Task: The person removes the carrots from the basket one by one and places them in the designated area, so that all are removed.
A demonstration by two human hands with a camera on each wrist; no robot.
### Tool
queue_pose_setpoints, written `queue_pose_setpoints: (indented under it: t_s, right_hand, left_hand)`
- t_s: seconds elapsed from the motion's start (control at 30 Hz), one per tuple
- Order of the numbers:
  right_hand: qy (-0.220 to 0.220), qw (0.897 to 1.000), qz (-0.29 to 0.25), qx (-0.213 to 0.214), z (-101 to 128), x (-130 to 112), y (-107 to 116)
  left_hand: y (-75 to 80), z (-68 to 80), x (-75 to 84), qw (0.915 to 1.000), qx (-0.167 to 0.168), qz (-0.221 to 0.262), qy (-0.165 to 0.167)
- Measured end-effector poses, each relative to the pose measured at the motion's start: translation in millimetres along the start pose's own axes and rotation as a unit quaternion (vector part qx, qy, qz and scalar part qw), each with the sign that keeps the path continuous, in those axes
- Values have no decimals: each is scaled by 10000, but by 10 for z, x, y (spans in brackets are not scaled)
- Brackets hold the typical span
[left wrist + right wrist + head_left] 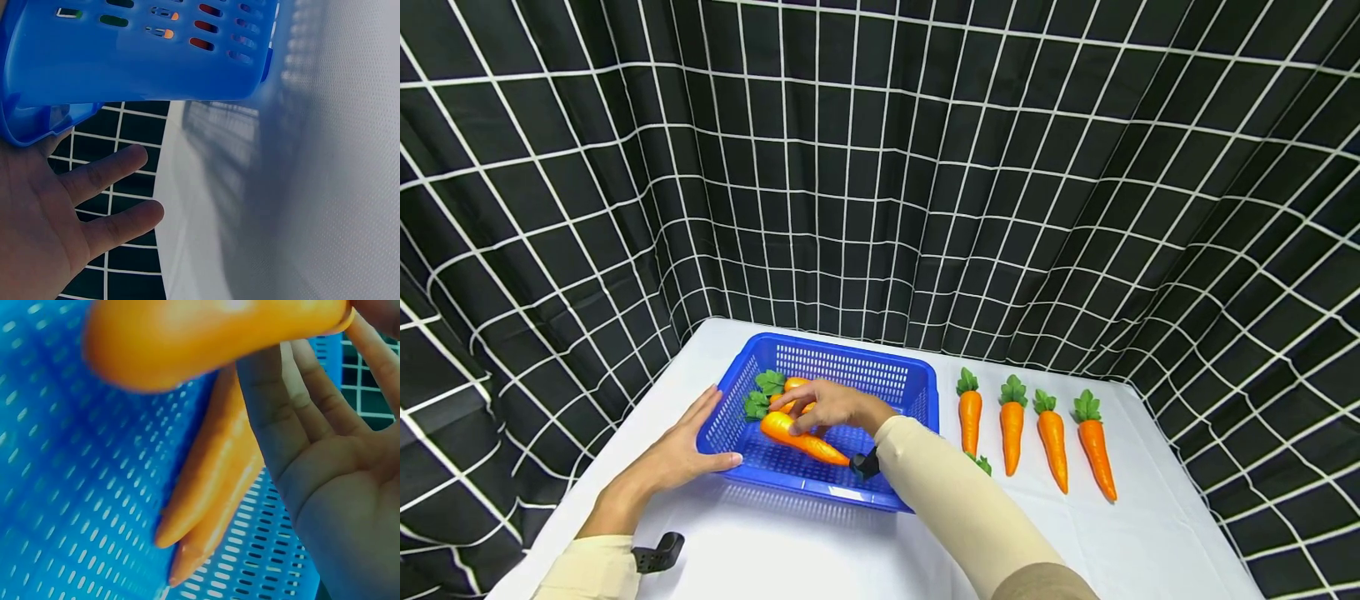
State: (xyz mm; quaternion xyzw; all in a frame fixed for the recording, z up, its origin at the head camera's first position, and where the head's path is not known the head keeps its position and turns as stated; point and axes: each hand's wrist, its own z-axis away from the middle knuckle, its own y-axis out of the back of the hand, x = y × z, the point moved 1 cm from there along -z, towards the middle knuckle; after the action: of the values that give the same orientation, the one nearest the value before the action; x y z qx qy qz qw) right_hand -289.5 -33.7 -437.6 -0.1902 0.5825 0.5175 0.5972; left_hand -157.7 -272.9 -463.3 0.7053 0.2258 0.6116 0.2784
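My right hand [833, 405] is over the blue plastic basket [820, 487] and grips an orange carrot [808, 442]. Its thick rounded end points left and shows no leaves; the thin end runs toward the right wrist. Two more carrots [215, 481] lie in the basket beneath that hand, their green leaves [756, 406] at the basket's left side. At the basket's left front corner rests my left hand [679, 450], thumb at the front rim and fingers along the left side. In the left wrist view its fingers [119, 228] are straight and spread.
Right of the basket, several leafy carrots [1012, 437] lie in a row on the white tablecloth [880, 554]. Green leaves [979, 462] of another one peek out beside the right sleeve [955, 500]. A black curtain with white grid lines [865, 200] surrounds the table.
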Motion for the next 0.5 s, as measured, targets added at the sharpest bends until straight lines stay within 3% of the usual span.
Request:
queue_pose_setpoints:
  t_s: [0.27,0.5]
  right_hand:
    - [523,9960,-517,506,115,-113,125]
    - [963,9838,-1070,1068,288,-246,273]
  left_hand:
    - [18,0,22,9999,14,-57,-129]
    - [25,0,27,9998,22,-44,-203]
